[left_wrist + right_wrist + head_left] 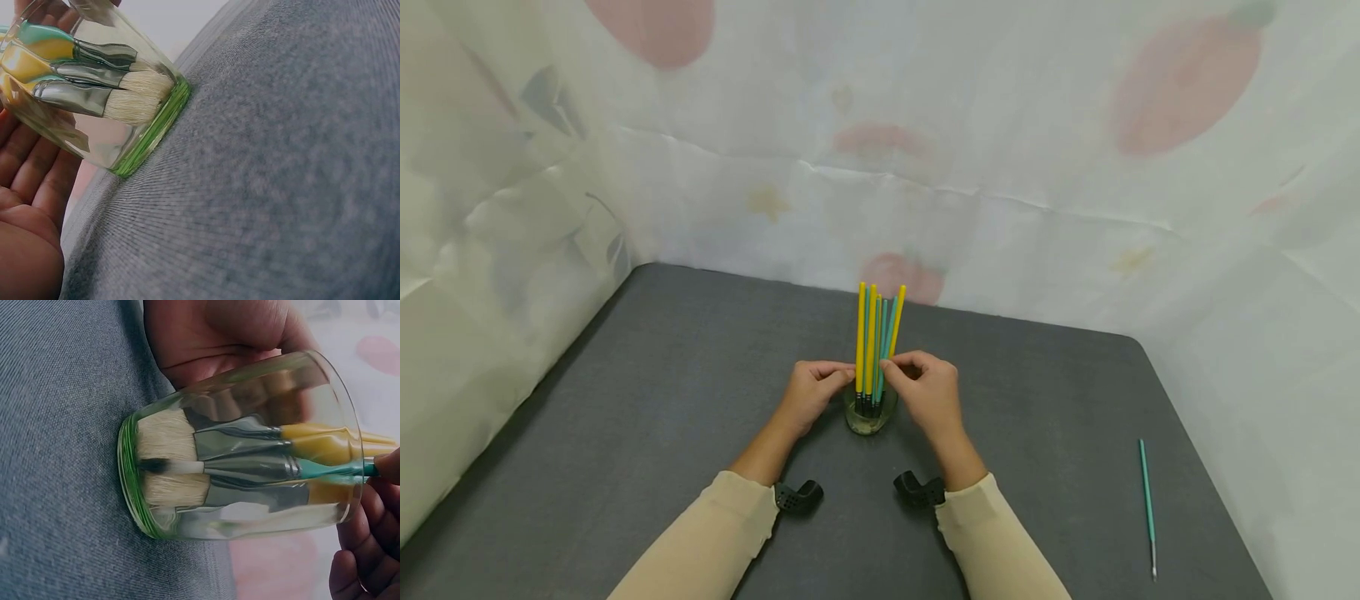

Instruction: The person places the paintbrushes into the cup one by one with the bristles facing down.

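A clear glass (868,421) with a green base stands at the middle of the grey table (662,375). It holds several yellow and teal paintbrushes (872,333), bristles down. My left hand (838,375) cups the glass from the left, its fingertips against the yellow handles. From the right, my right hand (898,367) pinches a teal handle just above the rim. The left wrist view shows the glass (125,144), the bristles (140,94) and my left palm (31,206) beside it. In the right wrist view my right hand (369,537) pinches the teal brush (325,467) inside the glass (250,519), with my left hand (219,337) behind.
One loose teal brush (1146,504) lies near the table's right edge. Pale cloth with pink and grey prints (1000,125) walls the table at the back and on both sides. Black wrist cameras (797,496) sit at my cuffs.
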